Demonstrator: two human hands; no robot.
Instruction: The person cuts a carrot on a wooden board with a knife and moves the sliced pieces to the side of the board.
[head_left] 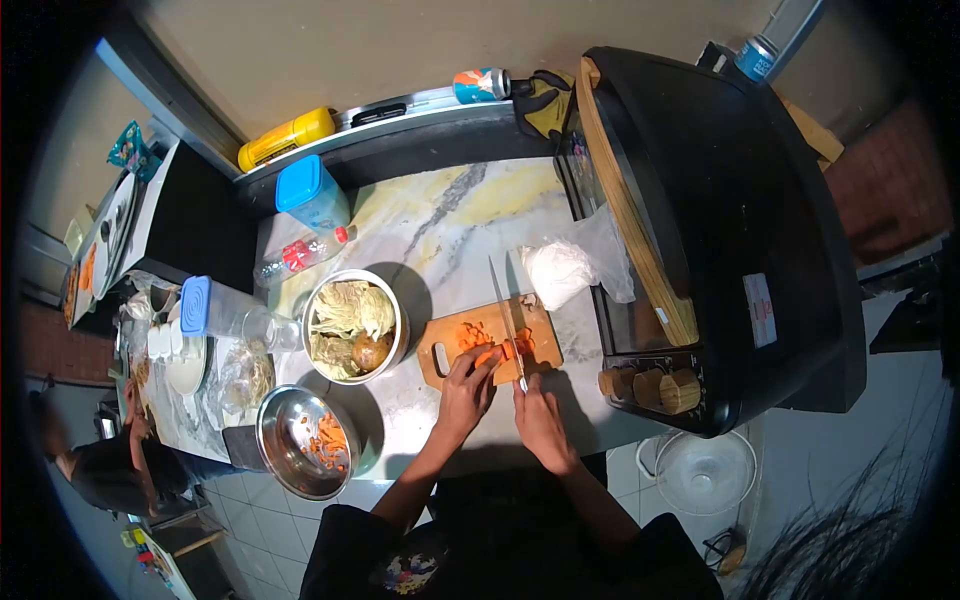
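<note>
On the wooden cutting board (433, 375) lie small cut pieces of carrot (472, 334). My left hand (468, 390) is closed on a piece of carrot (490, 355), its fingertips close to the blade. The handle of a long knife (503, 310) sits in my right hand (540, 420), with the blade pointing away across the board over the carrot. To the left stands a white bowl (403, 345) with cabbage (355, 308) and a round brownish vegetable (371, 352). A metal bowl (270, 455) nearer to me contains orange carrot pieces (326, 440).
A bag of white powder (557, 272) lies beyond the board, by a large black oven (720, 220) on the right. Back left are a plastic bottle (300, 255) and a blue-lidded container (312, 190). Another person (120, 460) stands at far left.
</note>
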